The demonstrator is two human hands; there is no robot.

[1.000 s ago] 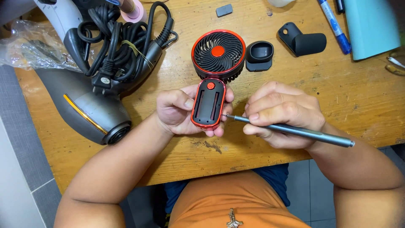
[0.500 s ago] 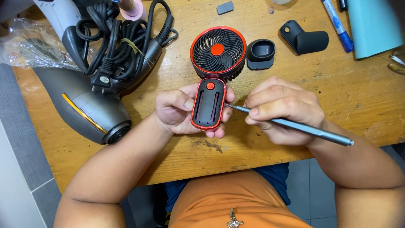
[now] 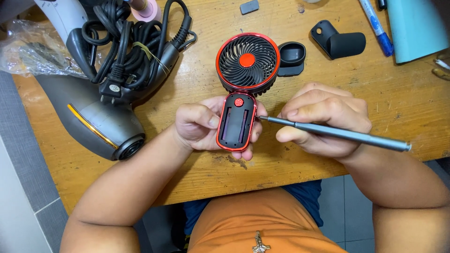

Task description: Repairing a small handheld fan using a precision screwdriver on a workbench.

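Note:
A small red and black handheld fan [image 3: 243, 89] lies over the wooden table [image 3: 403, 107], its round grille pointing away from me. My left hand [image 3: 201, 126] grips its open handle, whose inside shows two dark slots and a red button. My right hand [image 3: 323, 119] pinches a slim grey metal screwdriver [image 3: 342, 133]. The tool's tip touches the right edge of the handle, just below the grille.
A grey hair dryer [image 3: 93, 107] with a coiled black cord [image 3: 131, 42] lies at the left beside a clear plastic bag [image 3: 33, 51]. Two black plastic parts [image 3: 337, 42] [image 3: 290, 56] sit behind the fan. A blue marker [image 3: 375, 26] and a teal object [image 3: 415, 28] lie far right.
The screwdriver tip has stayed at the handle's right edge while my right hand shifted slightly. The fan and my left hand have barely moved.

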